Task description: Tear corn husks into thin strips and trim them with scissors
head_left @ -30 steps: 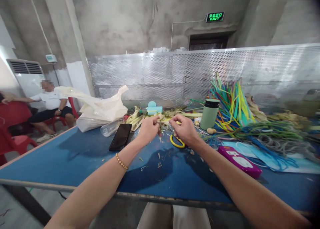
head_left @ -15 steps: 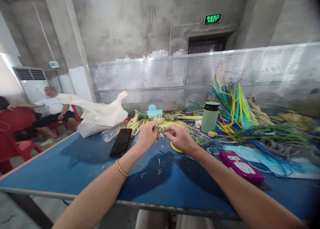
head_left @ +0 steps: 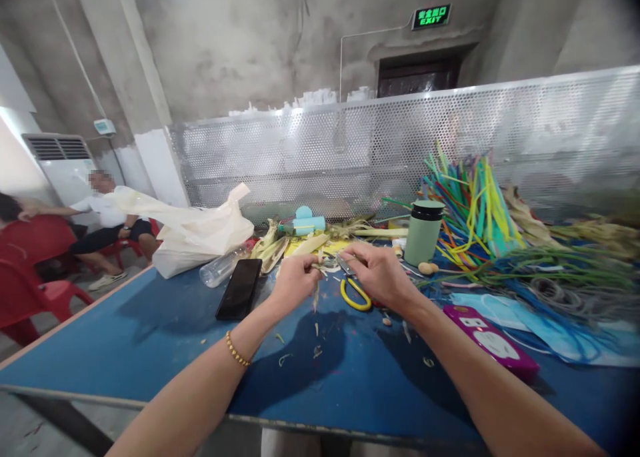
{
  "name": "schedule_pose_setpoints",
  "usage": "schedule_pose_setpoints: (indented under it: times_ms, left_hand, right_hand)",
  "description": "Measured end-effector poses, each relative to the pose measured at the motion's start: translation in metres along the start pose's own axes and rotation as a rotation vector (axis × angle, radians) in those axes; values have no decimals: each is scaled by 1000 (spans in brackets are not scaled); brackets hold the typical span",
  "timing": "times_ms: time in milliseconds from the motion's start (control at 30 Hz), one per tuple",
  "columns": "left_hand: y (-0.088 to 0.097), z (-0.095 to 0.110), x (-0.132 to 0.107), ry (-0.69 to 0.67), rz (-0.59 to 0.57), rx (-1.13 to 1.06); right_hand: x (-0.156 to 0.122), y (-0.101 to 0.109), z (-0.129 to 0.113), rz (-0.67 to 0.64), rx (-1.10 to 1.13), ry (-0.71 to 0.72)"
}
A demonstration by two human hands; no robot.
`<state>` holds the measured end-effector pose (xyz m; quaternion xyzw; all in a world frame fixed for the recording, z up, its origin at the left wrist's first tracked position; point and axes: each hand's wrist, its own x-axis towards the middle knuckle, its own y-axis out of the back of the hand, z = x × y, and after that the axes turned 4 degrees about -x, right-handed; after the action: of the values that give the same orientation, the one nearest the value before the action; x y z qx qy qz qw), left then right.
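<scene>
The left hand (head_left: 297,282) pinches a pale strip (head_left: 316,298) trailing nearward; the right hand (head_left: 384,274), just right, overlaps yellow-handled scissors (head_left: 350,304), grip unclear.

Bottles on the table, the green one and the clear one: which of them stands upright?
The green bottle with the black band, just beyond the right hand; the clear plastic bottle beside the black smartphone lies on its side.

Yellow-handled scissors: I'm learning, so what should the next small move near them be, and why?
I'd probably ease the left hand slightly away from the yellow-handled scissors while keeping hold of the pale strip: it hangs from that hand, and the scissors show close by at the right hand, whose grip is unclear.
</scene>
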<state>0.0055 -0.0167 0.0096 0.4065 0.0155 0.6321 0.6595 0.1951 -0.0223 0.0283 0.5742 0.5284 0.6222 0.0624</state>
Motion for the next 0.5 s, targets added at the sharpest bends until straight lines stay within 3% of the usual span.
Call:
schedule_pose_setpoints:
  times_ms: [100,200,367,500]
  left_hand:
    - [3,-2,3,19,14,68]
    - [2,-5,1,-74,68,242]
    - [-4,-13,-5,-435,233,547]
    - [-4,-17,-5,-613,365,654]
  right_hand:
    - [-1,1,4,-110,-78,-17]
    - [-5,-4,-6,-80,53,-20]
    - [-6,-12,-31,-68,643,-323]
    - [-3,-16,-30,-52,708,-434]
